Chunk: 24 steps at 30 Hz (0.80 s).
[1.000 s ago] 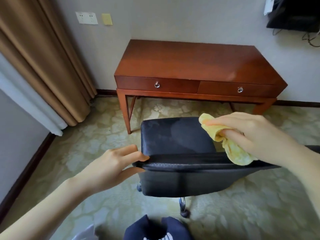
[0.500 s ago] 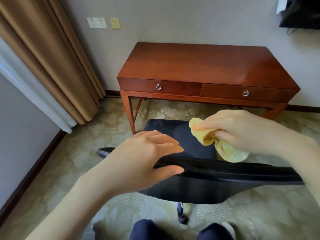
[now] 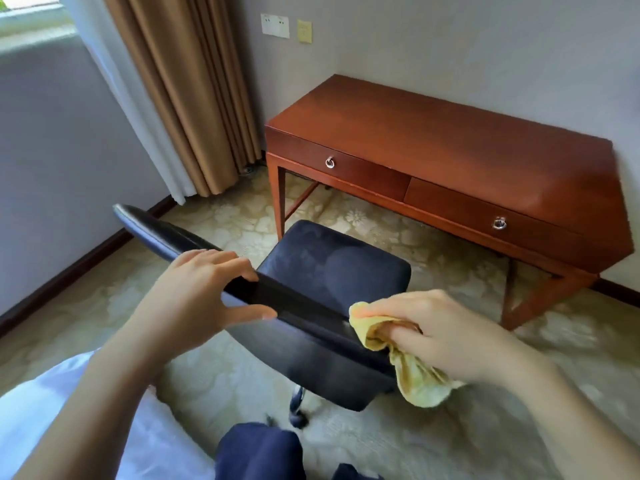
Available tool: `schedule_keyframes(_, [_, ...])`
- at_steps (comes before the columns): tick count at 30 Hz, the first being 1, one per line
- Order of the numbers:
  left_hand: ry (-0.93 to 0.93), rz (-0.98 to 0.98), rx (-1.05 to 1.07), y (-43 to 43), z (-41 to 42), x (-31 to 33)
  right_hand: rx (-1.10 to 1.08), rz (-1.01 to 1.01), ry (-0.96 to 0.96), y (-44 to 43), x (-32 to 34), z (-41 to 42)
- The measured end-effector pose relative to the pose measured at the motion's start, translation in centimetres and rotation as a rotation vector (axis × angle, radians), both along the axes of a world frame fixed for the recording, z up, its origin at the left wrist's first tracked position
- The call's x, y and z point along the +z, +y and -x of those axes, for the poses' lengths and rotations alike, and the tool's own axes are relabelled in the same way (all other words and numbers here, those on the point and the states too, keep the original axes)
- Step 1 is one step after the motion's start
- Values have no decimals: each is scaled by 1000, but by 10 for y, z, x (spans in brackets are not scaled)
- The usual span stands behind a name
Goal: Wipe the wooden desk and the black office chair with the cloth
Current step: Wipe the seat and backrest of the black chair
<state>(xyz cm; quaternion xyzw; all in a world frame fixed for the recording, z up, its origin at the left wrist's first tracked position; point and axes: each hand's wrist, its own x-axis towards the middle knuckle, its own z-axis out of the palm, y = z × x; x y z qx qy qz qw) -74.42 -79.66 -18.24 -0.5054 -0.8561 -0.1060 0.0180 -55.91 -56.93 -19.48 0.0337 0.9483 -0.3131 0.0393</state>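
Note:
The black office chair (image 3: 332, 268) stands in front of me with its backrest nearest and its seat facing the wooden desk (image 3: 450, 133). My left hand (image 3: 204, 292) grips the top edge of the backrest, fingers over the front and thumb behind. My right hand (image 3: 440, 330) is closed on a crumpled yellow cloth (image 3: 408, 372) and presses it against the backrest's top edge, right of my left hand. The desk has two drawers with ring pulls and stands against the wall at the right.
Tan curtains (image 3: 194, 98) hang at the left beside a window. Patterned carpet (image 3: 450, 427) covers the floor. Wall sockets (image 3: 275, 26) sit above the desk's left end. My dark trouser knees (image 3: 263, 452) and a white sleeve (image 3: 41, 410) show at the bottom.
The view has swung to the left, so the desk now sits at the right. My left hand has closed onto the backrest's top edge. The cloth hand has dropped onto the same edge.

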Motion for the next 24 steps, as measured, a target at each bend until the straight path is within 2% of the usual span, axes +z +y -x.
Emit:
schedule_keyframes(3, [3,40,23,10,-27,6,-67,76,99,-2,-9,-4])
schedule_keyframes(9, [-59,49,-102,38,-74,1,-199,222,275,-11,-26,-6])
schedule_keyframes(12, [-73,34,-125,40,-71,-4,-317,400,322,-19,-35,-6])
schedule_keyframes(18, [-173,148,-71,45,-54,-4,-567,867,314,-22,-51,-6])
schedule_keyframes(20, [-107,184,-35,58,-55,4,-646,944,319,-15,-51,-10])
schedule_keyframes(22, [64,222,-50,80,-64,8,-724,989,335,-2,-49,-17])
schedule_keyframes(24, [93,128,-58,104,-79,5,-789,1012,336,10,-48,-24])
